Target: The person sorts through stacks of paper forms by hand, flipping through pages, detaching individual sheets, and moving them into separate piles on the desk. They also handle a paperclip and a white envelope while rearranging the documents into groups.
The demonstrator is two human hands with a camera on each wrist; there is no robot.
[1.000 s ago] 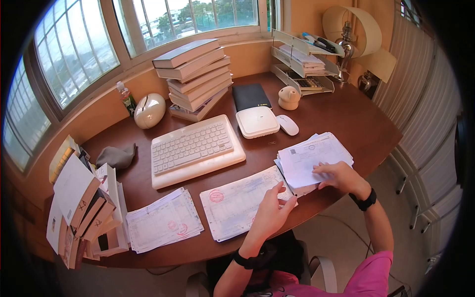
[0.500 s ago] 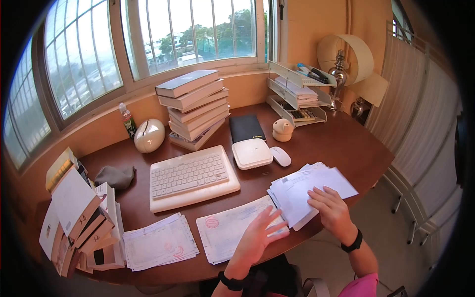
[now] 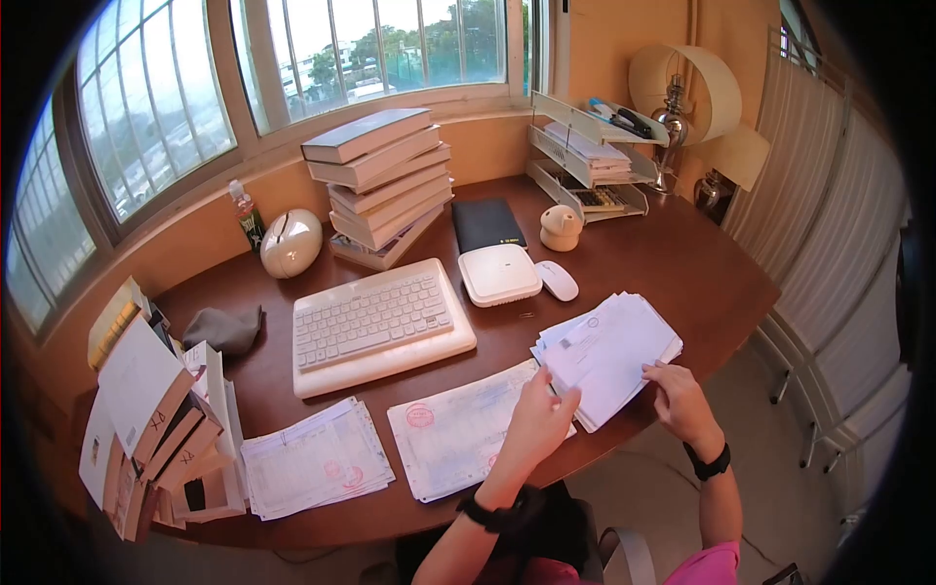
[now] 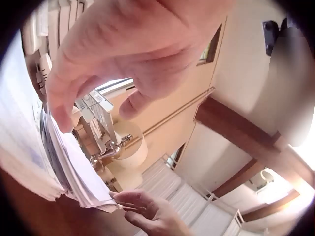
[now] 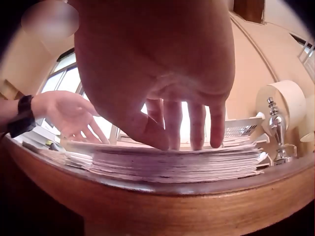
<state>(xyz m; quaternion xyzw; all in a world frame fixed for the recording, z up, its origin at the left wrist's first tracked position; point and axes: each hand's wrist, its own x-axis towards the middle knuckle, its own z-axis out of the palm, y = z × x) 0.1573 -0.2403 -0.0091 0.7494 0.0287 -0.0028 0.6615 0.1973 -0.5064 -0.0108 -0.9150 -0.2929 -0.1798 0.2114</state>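
Observation:
A thick stack of white papers point(image 3: 612, 353) lies on the brown desk point(image 3: 682, 263) near its front right edge. My left hand point(image 3: 546, 414) touches the stack's near left edge with its fingertips. My right hand point(image 3: 678, 398) sits at the near right corner, fingers point(image 5: 197, 123) straight along the stack point(image 5: 172, 164). The stack sits between the two hands. In the left wrist view, my fingers point(image 4: 64, 105) meet the paper edges point(image 4: 59, 157), with the right hand point(image 4: 147, 211) beyond. Neither hand curls round the papers.
A stamped form point(image 3: 458, 434) lies left of the stack, with another pile of forms point(image 3: 317, 458) further left. Behind are a white keyboard point(image 3: 375, 322), white box point(image 3: 499, 273), mouse point(image 3: 560, 281), stacked books point(image 3: 380, 185) and a letter tray point(image 3: 595, 161). Folders point(image 3: 146, 429) crowd the left edge.
The loosely fanned papers are now gathered into a neater stack. My right hand slid from on top of it to its near corner. My left hand moved off the stamped form to the stack's edge.

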